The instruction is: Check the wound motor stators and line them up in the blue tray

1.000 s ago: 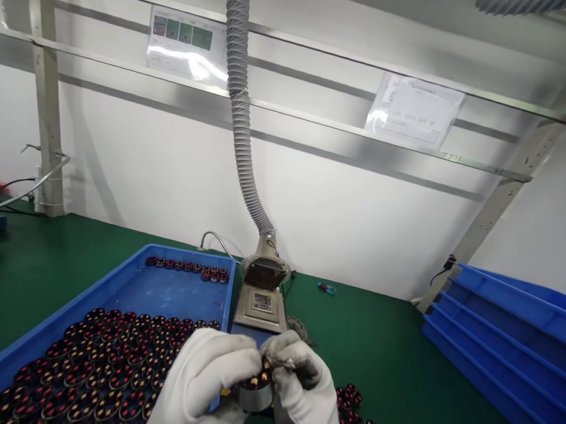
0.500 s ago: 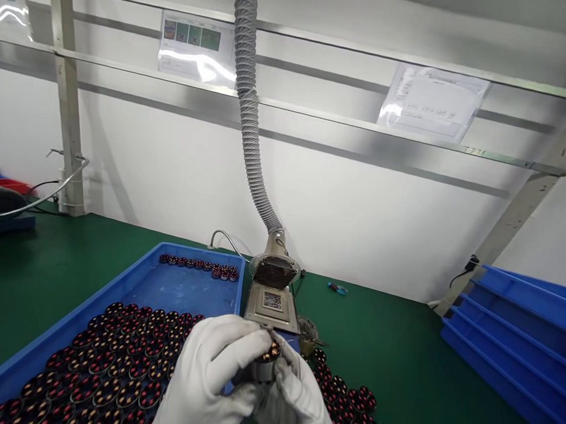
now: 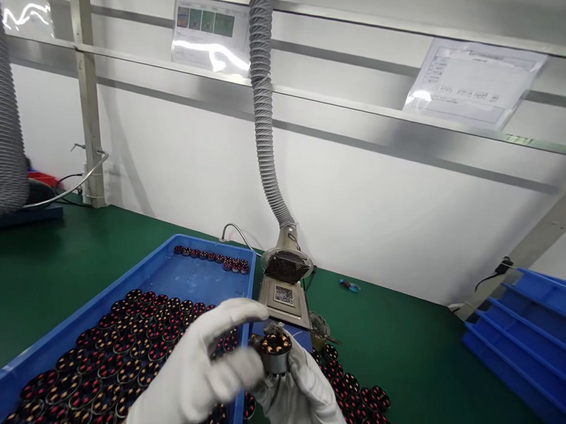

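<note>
Above near edge of green tabletop (image 3: 399,342): small silver cylindrical motor part with copper-and-black windings on top (image 3: 273,352), held upright in the air, between the two gloves.
Right hand (image 3: 303,397): white glove, fingers curled up around the motor part's silver body from below; firm hold.
Left hand (image 3: 201,374): white glove, blurred; index finger (image 3: 234,311) arched over, thumb below, spread apart; thumb tip close to the part's left side, contact cannot tell.
Blue plastic tray (image 3: 134,277): left of hands, holds rows of round red-and-black wound stators (image 3: 131,349); short row along far wall.
Loose stators (image 3: 354,396): on tabletop right of tray.
Square metal fixture (image 3: 283,296): just behind hands, by tray's right wall.
Grey ribbed extraction hose (image 3: 263,111): rises from fixture.
Stacked blue trays (image 3: 526,335): right edge.
</note>
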`<state>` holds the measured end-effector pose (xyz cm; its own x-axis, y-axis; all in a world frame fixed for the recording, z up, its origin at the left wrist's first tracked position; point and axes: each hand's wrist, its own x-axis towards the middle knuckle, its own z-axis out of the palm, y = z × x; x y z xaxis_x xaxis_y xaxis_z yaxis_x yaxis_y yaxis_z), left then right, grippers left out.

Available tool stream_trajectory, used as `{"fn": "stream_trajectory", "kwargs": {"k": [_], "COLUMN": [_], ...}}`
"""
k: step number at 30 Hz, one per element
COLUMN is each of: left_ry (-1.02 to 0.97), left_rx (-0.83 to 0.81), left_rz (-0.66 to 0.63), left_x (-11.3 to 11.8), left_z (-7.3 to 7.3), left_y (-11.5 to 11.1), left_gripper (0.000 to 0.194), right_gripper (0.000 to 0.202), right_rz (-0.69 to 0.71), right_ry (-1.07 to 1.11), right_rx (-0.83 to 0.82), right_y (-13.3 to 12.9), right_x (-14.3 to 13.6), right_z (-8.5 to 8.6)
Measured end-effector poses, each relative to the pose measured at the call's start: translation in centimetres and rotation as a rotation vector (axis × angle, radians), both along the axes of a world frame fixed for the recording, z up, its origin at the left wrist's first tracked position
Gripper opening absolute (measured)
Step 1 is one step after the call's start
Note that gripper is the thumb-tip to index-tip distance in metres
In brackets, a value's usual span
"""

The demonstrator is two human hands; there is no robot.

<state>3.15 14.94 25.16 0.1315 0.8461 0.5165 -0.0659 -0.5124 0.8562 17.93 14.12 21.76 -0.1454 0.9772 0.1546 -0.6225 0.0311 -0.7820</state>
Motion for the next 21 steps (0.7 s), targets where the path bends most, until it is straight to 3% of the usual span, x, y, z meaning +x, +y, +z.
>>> {"fn": "stream_trajectory", "kwargs": {"k": [2, 4, 8, 10, 14, 18, 21], "left_ry": [0.168, 0.203, -0.056, -0.215, -0.355, -0.126, -0.063], "left_rx": [0.064, 0.136, 0.062, -0.031, -0.103, -0.181, -0.127], "left_rz": [-0.038, -0.053, -0.132, -0.106, -0.001, -0.031, -0.100], "left_x": [-0.1, 0.1, 1.1, 1.4, 0.9, 0.7, 0.9], "left_z": [0.3, 0.2, -0.6, -0.8, -0.4, 0.7, 0.9], "left_y": [-0.4, -0.4, 0.5, 1.0, 1.0, -0.2, -0.8], "left_gripper": [0.046, 0.048, 0.021, 0.009, 0.009, 0.022, 0.022], "right_gripper": [0.034, 0.030, 0.028, 0.031, 0.041, 0.041, 0.032], "right_rz": [-0.028, -0.040, -0.036, -0.031, -0.047, -0.057, -0.129], "right_ry": [-0.024, -0.037, -0.045, -0.047, -0.041, -0.019, -0.044], "right_rx": [0.014, 0.018, 0.000, -0.015, -0.074, -0.085, -0.017], "right_y": [0.0, 0.2, 0.5, 0.6, 0.4, 0.5, 0.8], "right_x": [0.3, 0.2, -0.8, -1.2, -1.3, -0.9, -1.0], "right_z": [0.1, 0.1, 0.1, 0.0, -0.1, -0.3, -0.5]}}
